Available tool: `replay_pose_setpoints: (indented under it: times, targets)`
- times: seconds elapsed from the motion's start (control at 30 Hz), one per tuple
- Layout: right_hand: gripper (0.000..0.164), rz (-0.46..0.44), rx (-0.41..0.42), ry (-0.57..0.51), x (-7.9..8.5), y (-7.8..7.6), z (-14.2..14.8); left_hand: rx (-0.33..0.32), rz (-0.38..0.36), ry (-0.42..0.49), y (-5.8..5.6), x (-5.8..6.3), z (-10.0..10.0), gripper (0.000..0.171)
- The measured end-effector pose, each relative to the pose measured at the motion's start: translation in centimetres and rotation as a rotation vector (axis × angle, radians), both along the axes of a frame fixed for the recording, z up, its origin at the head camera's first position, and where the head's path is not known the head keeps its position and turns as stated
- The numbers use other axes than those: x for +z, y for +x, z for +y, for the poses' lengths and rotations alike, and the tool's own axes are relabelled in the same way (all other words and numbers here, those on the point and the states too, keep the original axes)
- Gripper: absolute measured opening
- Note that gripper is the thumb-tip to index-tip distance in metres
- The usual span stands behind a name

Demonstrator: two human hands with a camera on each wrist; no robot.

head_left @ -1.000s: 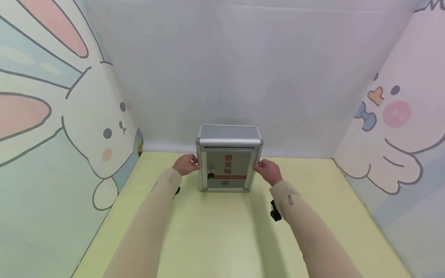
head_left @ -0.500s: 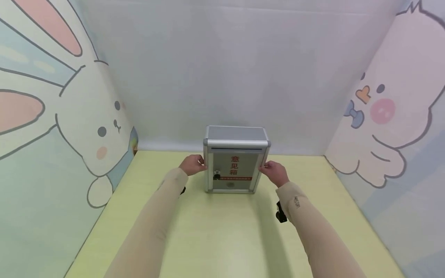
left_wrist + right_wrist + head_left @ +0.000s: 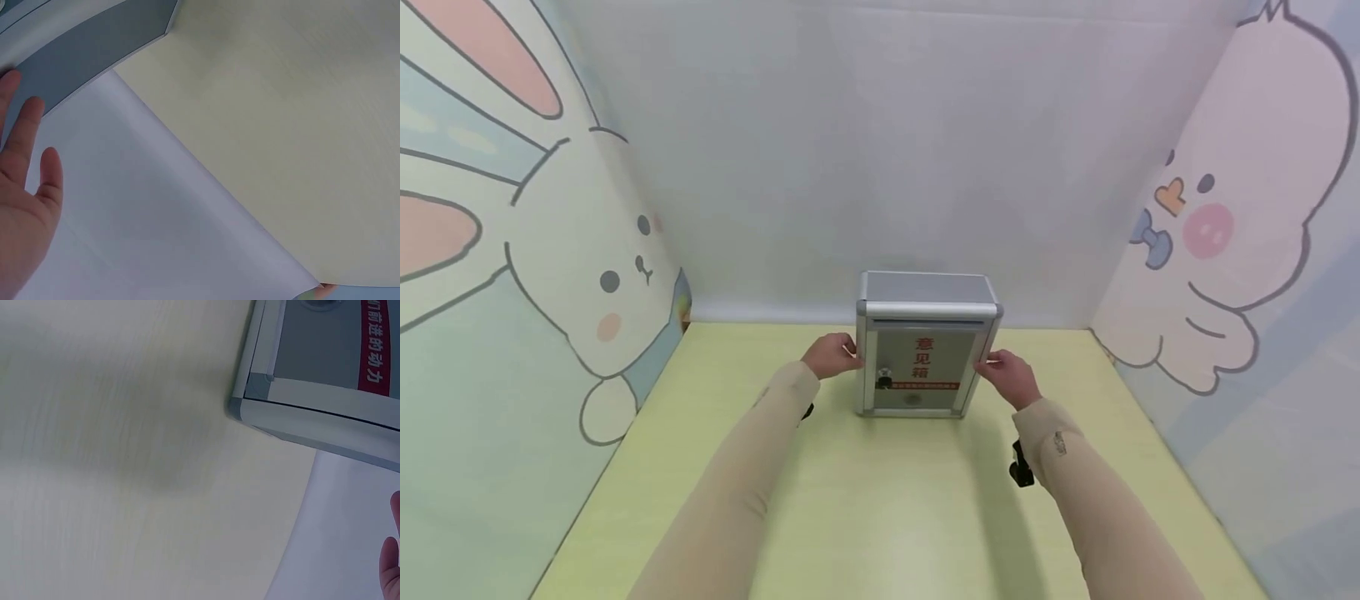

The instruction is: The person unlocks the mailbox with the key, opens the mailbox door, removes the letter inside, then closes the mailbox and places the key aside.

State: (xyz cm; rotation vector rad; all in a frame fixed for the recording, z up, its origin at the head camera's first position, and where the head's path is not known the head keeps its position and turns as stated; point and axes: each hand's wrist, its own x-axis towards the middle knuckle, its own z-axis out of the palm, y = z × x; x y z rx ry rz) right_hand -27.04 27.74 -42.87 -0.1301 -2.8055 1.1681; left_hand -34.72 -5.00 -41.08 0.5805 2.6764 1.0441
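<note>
A grey metal suggestion box (image 3: 917, 358) with silver edges, red characters and a small lock on its front door stands upright near the back of the table, tilted slightly in view. My left hand (image 3: 832, 356) holds its left side, thumb at the front edge. On the other side, my right hand (image 3: 1009, 377) grips the right edge, thumb over the front frame. In the left wrist view, fingers (image 3: 26, 125) reach the box's grey side while the little finger stays off it. Only fingertips show at the right wrist view's edge; the grip is mostly out of frame.
The pale yellow table (image 3: 895, 508) runs up to a white back wall (image 3: 880, 158). Side walls carry a printed rabbit (image 3: 572, 250) on the left and a white chick (image 3: 1247, 242) on the right. Black wrist devices (image 3: 1022, 465) hang under the sleeves.
Both hands and the suggestion box have moved rightward together along the table. The walls have shifted left in the head view. Both hands keep contact with the box's sides.
</note>
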Motion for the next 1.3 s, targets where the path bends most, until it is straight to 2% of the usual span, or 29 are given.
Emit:
replay_pose_setpoints:
  times: [0.1,0.2,0.27,0.33,0.4,0.47,0.6,0.7,0.9,1.07,1.3]
  targets:
    - [0.058,-0.003,-0.063,-0.132,-1.0,0.2,-1.2,0.031,-0.03,0.047,0.1,-0.2,0.0,0.048]
    - [0.068,0.058,-0.184,-0.295,-2.4,0.7,-3.3,0.029,-0.04,0.084,0.3,-0.2,0.3,0.074]
    - [0.062,0.121,-0.251,-0.369,-3.3,1.1,-5.0,0.017,-0.032,0.087,0.3,-0.1,0.4,0.081]
    - [0.046,0.162,-0.277,-0.396,-4.0,1.5,-6.7,0.001,-0.022,0.086,0.3,-0.1,0.6,0.082]
    - [0.032,0.157,-0.244,-0.405,-4.6,1.8,-8.2,-0.007,-0.015,0.099,0.3,0.0,0.8,0.082]
    - [0.027,0.099,-0.171,-0.439,-5.0,2.0,-9.5,-0.019,-0.017,0.129,0.3,0.0,1.0,0.083]
    - [0.039,-0.088,-0.024,-0.548,-4.7,1.8,-11.4,-0.024,-0.05,0.201,0.2,-0.4,1.1,0.085]
    - [0.044,-0.173,0.042,-0.572,-4.1,1.4,-12.5,0.007,-0.065,0.209,0.2,-0.7,1.0,0.081]
    - [0.044,-0.222,0.089,-0.56,-3.2,0.5,-14.0,0.112,-0.05,0.132,0.6,-0.5,0.6,0.053]
    - [0.038,-0.241,0.05,-0.599,-3.4,-0.1,-14.9,0.13,-0.006,0.115,0.6,-0.8,0.4,0.037]
    - [0.033,-0.236,-0.019,-0.631,-3.4,-0.4,-15.7,0.158,0.034,0.177,1.3,-1.2,0.2,0.023]
